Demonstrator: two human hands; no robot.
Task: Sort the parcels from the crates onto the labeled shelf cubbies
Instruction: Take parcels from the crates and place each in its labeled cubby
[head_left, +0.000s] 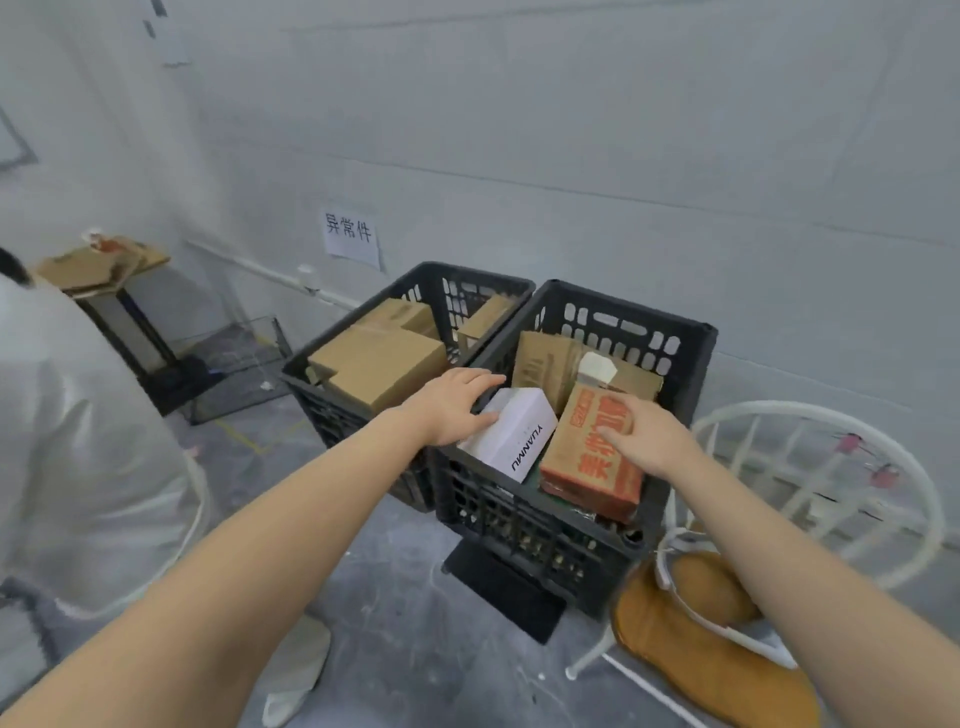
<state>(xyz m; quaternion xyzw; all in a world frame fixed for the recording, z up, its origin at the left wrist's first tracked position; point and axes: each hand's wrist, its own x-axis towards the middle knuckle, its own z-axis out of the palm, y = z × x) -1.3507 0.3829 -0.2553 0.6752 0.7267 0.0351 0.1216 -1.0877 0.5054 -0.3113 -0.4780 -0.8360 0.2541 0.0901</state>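
Head view. The near crate (545, 540), black plastic with latticed walls, serves as the landmark. Behind it rises a pale grey wall (623, 130). Well to the left of the crate, a person in white clothing (78, 415) stands at the frame edge. To the right of the crate, just beside its wall, stands a white round-backed chair (924, 499) with an orange cushion (701, 660) on the seat. A second black crate (332, 410) touches the near crate on its left side and holds several plain brown boxes (379, 364). Farther left of the near crate, a dark stand (130, 332) carries loose cardboard sheets (98, 265). Under the near crate a flat black base (498, 587) shows on the floor.

Inside the near crate, an orange carton (587, 478) with red characters lies tilted against the front right corner. A white box (514, 441) printed YUANMU lies tilted beside it in the front left corner. Brown parcels (545, 364) lean at the back.

The left hand (452, 410) reaches over the crate's left rim. Its grip is clamped on the white box, thumb on the top face and fingers over the far edge. The right hand (649, 436) rests on the top face of the orange carton. Its grip is apart, with the fingers laid nearly flat and the thumb spread.

On the wall behind and to the left of the near crate hangs a paper sign (350, 236) with three black characters.
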